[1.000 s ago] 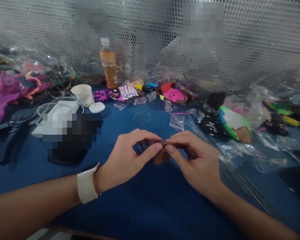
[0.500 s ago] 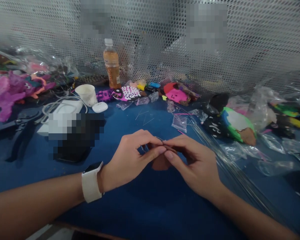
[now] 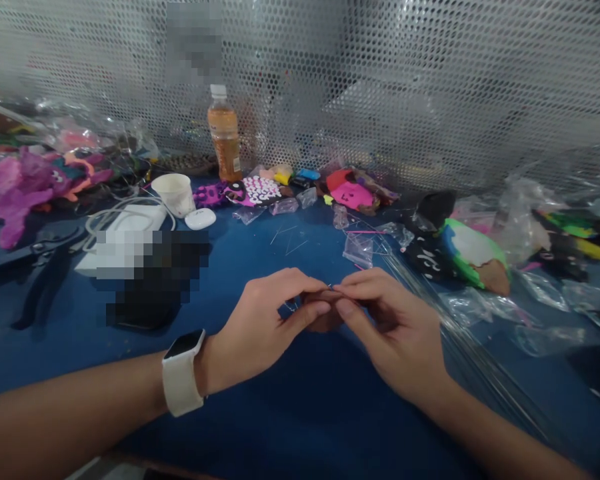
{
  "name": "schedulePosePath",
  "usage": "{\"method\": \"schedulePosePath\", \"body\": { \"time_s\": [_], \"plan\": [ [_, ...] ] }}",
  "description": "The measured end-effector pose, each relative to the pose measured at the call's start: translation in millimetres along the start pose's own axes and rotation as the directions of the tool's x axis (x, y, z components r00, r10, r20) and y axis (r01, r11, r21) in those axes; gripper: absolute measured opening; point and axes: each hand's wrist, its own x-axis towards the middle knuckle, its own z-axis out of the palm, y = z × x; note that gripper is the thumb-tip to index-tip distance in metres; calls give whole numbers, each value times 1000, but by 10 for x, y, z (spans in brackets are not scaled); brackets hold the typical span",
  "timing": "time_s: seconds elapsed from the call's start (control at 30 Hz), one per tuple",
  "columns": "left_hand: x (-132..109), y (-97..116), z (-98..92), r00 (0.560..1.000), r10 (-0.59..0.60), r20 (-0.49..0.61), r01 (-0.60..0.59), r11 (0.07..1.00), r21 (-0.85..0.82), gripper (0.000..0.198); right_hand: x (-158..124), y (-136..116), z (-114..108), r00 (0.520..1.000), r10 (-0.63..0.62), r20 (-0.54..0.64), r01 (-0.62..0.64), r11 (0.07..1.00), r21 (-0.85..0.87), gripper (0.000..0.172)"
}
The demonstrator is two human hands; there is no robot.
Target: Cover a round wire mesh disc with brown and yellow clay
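Above the blue table, my left hand (image 3: 266,325) and my right hand (image 3: 399,328) meet fingertip to fingertip, both closed in a pinch. Between them is a small flat brown piece (image 3: 325,323), perhaps clay; the fingers cover most of it. A thin wire (image 3: 291,306) loops out behind my left thumb and shows again at the fingertips. My left wrist wears a watch with a pale strap (image 3: 183,385).
Long metal wires (image 3: 475,353) lie beside my right forearm. To the left are pliers (image 3: 43,267), a dark phone (image 3: 150,300), a white box (image 3: 130,223), a paper cup (image 3: 174,195) and a drink bottle (image 3: 223,140). Painted clay figures (image 3: 353,191) line the mesh screen (image 3: 300,87).
The brown piece has turned or tilted, so less of it shows below my fingers. My fingertips have shifted slightly on it. The view has tipped up a little.
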Motion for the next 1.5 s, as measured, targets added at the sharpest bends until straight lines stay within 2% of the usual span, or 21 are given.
{"method": "schedulePosePath", "body": {
  "time_s": [0.13,0.27,0.4,0.5,0.57,0.67,0.83,0.97,1.13,1.23,1.3,1.37,1.43,1.5],
  "plan": [
    [20,-41,-10,1000,26,-6,-26,999,18,12,-8,18,-20,1000,-6,22,7,999,-46,15],
    [27,-12,-13,999,36,17,-37,998,57,10,-23,25,-19,999,8,44,-6,1000,-29,30],
    [11,62,-5,998,36,59,-39,998,45,13,-12,10,-19,1000,14,-26,-15,999,-30,21],
    [2,65,8,998,15,61,-20,997,79,26,1,-14,-28,993,54,-104,-55,998,-3,17],
    [2,41,17,995,29,92,-41,991,129,14,7,-23,-36,988,86,-131,-84,996,27,15],
    [3,9,19,989,74,125,-93,983,160,21,22,-13,-50,989,97,-110,-95,995,26,15],
    [0,13,-5,993,88,75,-98,985,145,21,56,12,-73,999,50,1,-50,999,-15,10],
    [3,18,-12,992,104,73,-114,983,144,27,58,6,-77,996,77,54,-77,997,-5,15],
    [14,24,-3,995,84,60,-90,989,120,33,67,-9,-81,997,60,56,-57,997,-49,25],
    [21,43,-8,997,58,60,-62,995,72,29,64,-11,-75,996,59,68,-57,998,-34,22],
    [26,61,-18,997,47,62,-50,998,50,26,50,-6,-65,994,85,64,-85,996,-6,13],
    [30,76,-26,997,38,62,-40,998,40,23,30,-1,-56,995,93,34,-94,995,14,18],
    [32,83,-30,997,31,65,-34,999,38,21,10,-1,-52,999,54,-3,-54,999,3,25],
    [31,81,-28,997,31,70,-33,999,27,20,-1,-8,-53,1000,11,-15,-12,1000,-23,20]
  ]
}}
